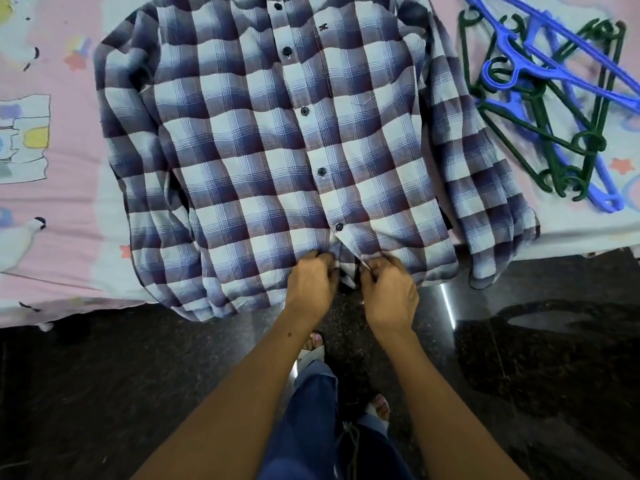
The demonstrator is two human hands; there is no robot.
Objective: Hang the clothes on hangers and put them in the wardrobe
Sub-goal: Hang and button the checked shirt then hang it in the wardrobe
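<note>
One checked shirt [277,150] lies flat and face up on the bed [59,216], in the middle of the view. Its collar is cut off at the top edge, at 12 o'clock. Its hem hangs a little over the bed's near edge at 6 o'clock. I count six dark buttons down the front, all of them done up. Below the lowest one the two front edges gape apart.

Both hands are at that gap. The left hand [311,282] pinches the cloth on one side with curled fingers, and the right hand [389,289] pinches the other side. The fingertips are tucked into the folds, so I cannot see if there is a last button between them.

The sleeve at 3 o'clock droops over the bed's edge. The sleeve at 9 o'clock lies folded along the shirt's side.

At 2 o'clock a pile of hangers [550,98] lies on the bed, well apart from the hands. Some are blue and some are dark green. They are tangled and partly cut off at the right edge, so I cannot count them.

Below the hands I see blue trousers [311,417] and two feet in sandals on a dark shiny floor [104,393]. One foot is partly hidden behind the left arm.
</note>
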